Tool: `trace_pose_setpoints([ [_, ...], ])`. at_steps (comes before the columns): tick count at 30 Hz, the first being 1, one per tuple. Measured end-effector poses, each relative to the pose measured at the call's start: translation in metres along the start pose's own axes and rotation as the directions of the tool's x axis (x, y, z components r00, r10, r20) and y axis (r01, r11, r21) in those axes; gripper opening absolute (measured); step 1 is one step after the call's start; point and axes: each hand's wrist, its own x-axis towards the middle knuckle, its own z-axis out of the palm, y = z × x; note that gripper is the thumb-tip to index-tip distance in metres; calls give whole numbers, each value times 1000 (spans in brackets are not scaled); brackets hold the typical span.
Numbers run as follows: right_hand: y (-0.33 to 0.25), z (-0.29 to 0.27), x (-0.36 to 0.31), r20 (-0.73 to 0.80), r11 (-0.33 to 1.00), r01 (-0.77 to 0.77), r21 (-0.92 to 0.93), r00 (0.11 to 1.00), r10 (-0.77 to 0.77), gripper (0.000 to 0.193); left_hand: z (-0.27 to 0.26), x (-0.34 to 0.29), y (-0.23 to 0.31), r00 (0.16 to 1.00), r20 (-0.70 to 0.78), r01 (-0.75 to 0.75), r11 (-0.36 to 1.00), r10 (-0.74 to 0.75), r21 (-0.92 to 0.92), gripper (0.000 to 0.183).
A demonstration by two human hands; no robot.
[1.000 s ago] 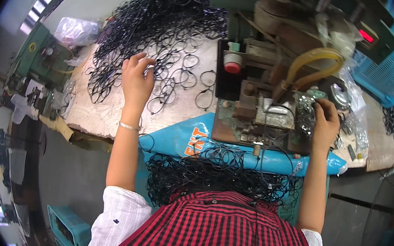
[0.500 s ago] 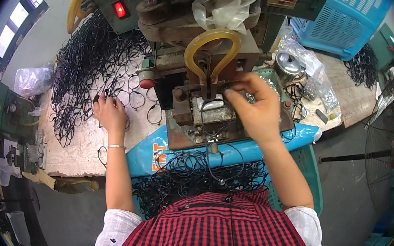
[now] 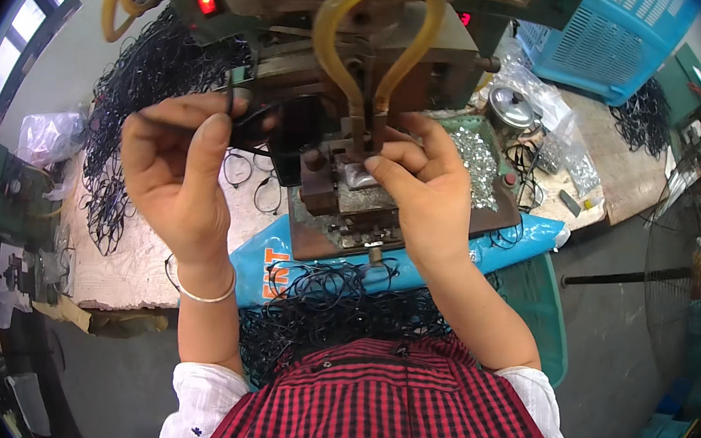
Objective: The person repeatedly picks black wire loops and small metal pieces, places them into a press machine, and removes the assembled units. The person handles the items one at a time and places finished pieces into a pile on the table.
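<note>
Head view: left hand (image 3: 181,172) is pinching a blurred black cord (image 3: 248,130), piled loops (image 3: 158,57) beyond seemingly waiting; right hand (image 3: 434,196), hold unclear, is curling beside yellow tube (image 3: 327,28).

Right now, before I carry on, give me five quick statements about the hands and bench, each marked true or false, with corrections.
1. The left hand has a bracelet at its wrist. True.
2. The right hand is out over the bench on the far left. False: it is at the press, by the lower ends of the yellow tube.
3. The small shiny metal parts lie to the right of the yellow tube. True.
4. The lidded metal pot stands left of the press. False: it stands to the right of it.
5. The crate at upper right is blue. True.
</note>
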Motion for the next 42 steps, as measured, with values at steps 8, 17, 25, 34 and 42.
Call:
trace_pose_setpoints([
  [8,38,-110,3,47,96,91,-991,923,-382,23,17,-43,18,765,608,-482,816,213,321,23],
  [17,77,-148,17,32,213,137,-967,901,-433,18,36,-61,-14,650,604,-671,722,461,170,27],
  [25,74,-142,18,-18,400,167,-901,907,-420,15,38,-86,-16,786,481,-553,790,389,265,13],
  [34,60,-128,14,-180,651,76,-755,931,-317,16,-131,-44,-58,992,64,-38,234,-104,972,26],
  [42,68,-136,-5,-276,664,-1,-748,910,-310,12,-233,-83,-143,958,144,-127,81,-248,989,22],
])
